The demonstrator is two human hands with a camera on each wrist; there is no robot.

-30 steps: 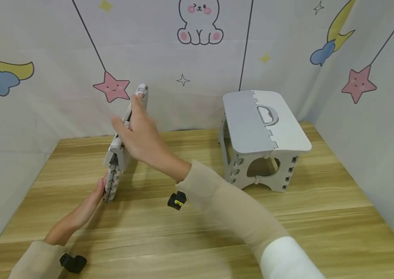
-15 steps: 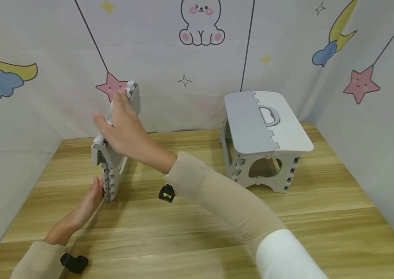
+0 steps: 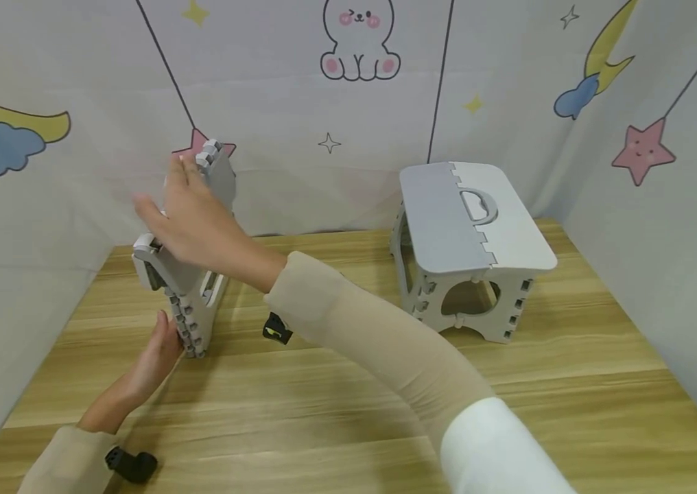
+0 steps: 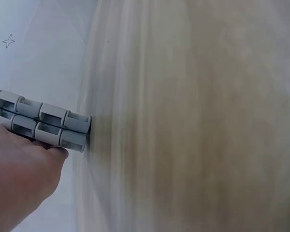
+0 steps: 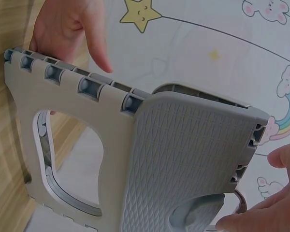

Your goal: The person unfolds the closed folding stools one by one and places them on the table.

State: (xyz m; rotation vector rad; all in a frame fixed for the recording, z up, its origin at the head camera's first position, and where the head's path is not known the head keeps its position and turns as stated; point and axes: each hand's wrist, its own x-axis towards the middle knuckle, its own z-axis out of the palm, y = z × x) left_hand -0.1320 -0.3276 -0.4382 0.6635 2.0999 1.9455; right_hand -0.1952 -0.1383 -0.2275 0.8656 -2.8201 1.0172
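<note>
A grey-and-white folding stool (image 3: 197, 322) stands half folded at the left of the table, its legs flat together and upright. Its seat panel (image 5: 183, 145) leans left above them. My left hand (image 3: 160, 350) lies against the left side of the legs near the table. Its thumb is straight and apart from the stool, the other fingers mostly hidden behind it. My right hand (image 3: 191, 219) pushes at the top of the seat, fingers extended and thumb spread. In the right wrist view, its fingertips are right at the stool's handle (image 5: 198, 210).
A second folding stool (image 3: 472, 226), fully unfolded, stands at the right of the wood-patterned table (image 3: 336, 405). A white printed cloth (image 3: 299, 185) hangs behind and at both sides. Each wrist wears a small black camera (image 3: 132, 465).
My right hand has moved left and slightly up, tilting the seat panel to the left. A gap shows between the seat and legs on the right. The left hand has barely moved.
</note>
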